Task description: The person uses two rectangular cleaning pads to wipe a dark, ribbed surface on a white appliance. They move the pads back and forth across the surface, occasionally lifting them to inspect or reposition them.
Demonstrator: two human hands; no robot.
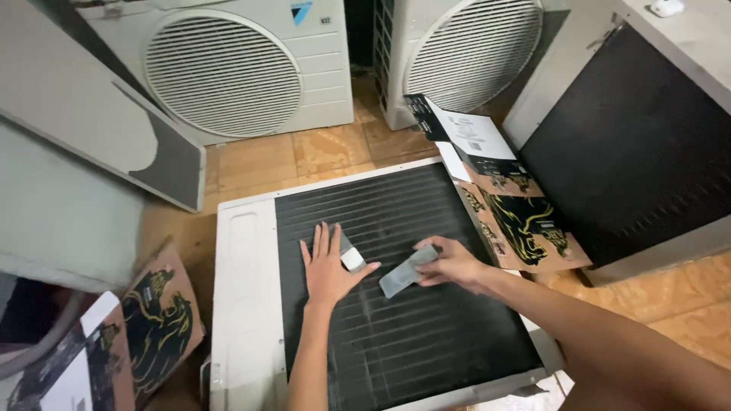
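Observation:
An air conditioner outdoor unit (244,304) lies flat on the floor with its black finned coil (411,335) facing up. My left hand (327,266) rests flat on the coil, fingers spread, with a small white and grey piece (352,257) beside its thumb. My right hand (455,264) holds a flat grey rectangular tool (403,274) against the fins, a little right of the left hand.
Two white outdoor units with round fan grilles (225,72) (472,49) stand behind. Another unit with a black coil (632,144) stands at right. Printed cardboard pieces (525,221) (152,327) lie on the tiled floor. A loose grey panel (91,114) leans at left.

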